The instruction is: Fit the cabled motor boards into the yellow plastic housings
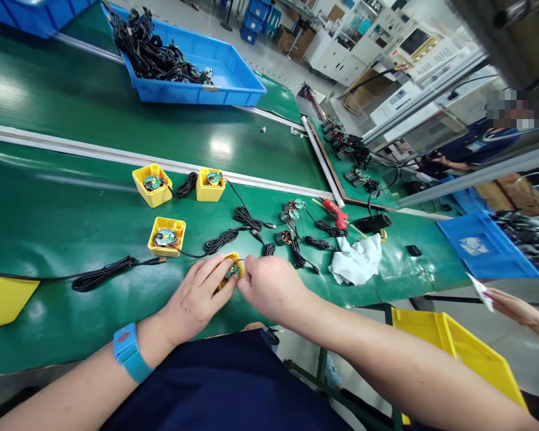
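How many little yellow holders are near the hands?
4: one yellow holder and another on the green belt, a third nearer, a fourth in the left hand. More may be hidden.

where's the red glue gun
In the head view, the red glue gun lies on the green conveyor belt, right of the person's right hand, just above the white cloth and beside the wired motors.

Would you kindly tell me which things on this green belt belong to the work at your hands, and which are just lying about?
In use:
left hand
right hand
yellow holder
round circuit board

Lying about:
red glue gun
white cloth
blue crate of cabled boards
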The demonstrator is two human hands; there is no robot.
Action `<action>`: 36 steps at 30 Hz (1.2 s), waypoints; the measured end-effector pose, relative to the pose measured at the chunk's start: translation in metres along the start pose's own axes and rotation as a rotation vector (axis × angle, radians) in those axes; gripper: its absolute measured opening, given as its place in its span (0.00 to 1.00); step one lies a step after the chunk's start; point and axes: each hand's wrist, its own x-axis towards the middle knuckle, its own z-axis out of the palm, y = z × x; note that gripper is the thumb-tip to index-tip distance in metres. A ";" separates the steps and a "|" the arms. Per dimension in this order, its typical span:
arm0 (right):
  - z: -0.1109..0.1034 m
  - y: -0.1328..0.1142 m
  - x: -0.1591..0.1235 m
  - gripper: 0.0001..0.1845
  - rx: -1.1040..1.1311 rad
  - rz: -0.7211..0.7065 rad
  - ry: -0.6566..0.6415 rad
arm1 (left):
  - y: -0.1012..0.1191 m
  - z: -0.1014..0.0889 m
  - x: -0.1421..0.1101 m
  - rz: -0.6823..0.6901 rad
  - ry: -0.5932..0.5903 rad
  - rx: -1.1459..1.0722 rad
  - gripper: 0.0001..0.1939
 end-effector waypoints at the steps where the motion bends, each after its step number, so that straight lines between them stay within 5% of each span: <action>1: 0.002 -0.001 -0.001 0.09 -0.016 0.005 0.013 | 0.000 0.000 0.000 0.002 0.000 0.002 0.17; 9: 0.024 0.007 -0.005 0.06 0.047 -0.097 0.174 | 0.000 0.001 0.000 -0.033 -0.009 -0.020 0.21; 14: 0.049 0.015 -0.037 0.07 0.501 -0.288 0.359 | 0.000 -0.001 0.001 -0.019 -0.036 -0.016 0.23; 17: 0.059 0.021 -0.057 0.06 0.884 -0.325 0.271 | 0.000 -0.003 0.001 -0.027 -0.035 -0.009 0.22; 21: 0.068 0.035 -0.061 0.03 1.289 -0.186 0.169 | 0.001 -0.005 0.002 -0.044 -0.061 -0.017 0.24; 24: 0.078 0.042 -0.050 0.19 1.467 -0.094 0.141 | 0.001 -0.006 0.003 -0.048 -0.078 -0.028 0.26; 26: 0.086 0.044 -0.043 0.18 1.454 -0.144 0.207 | 0.000 -0.007 0.004 -0.053 -0.086 -0.024 0.28; 29: 0.095 0.043 -0.034 0.11 1.216 -0.324 0.556 | 0.000 -0.008 0.006 -0.055 -0.093 0.004 0.29; 31: 0.097 0.043 -0.030 0.16 1.032 -0.435 0.726 | 0.000 -0.008 0.007 -0.045 -0.102 0.024 0.28; 36: 0.087 0.051 -0.019 0.16 0.671 -0.563 0.638 | 0.002 -0.010 0.012 -0.024 -0.102 0.062 0.28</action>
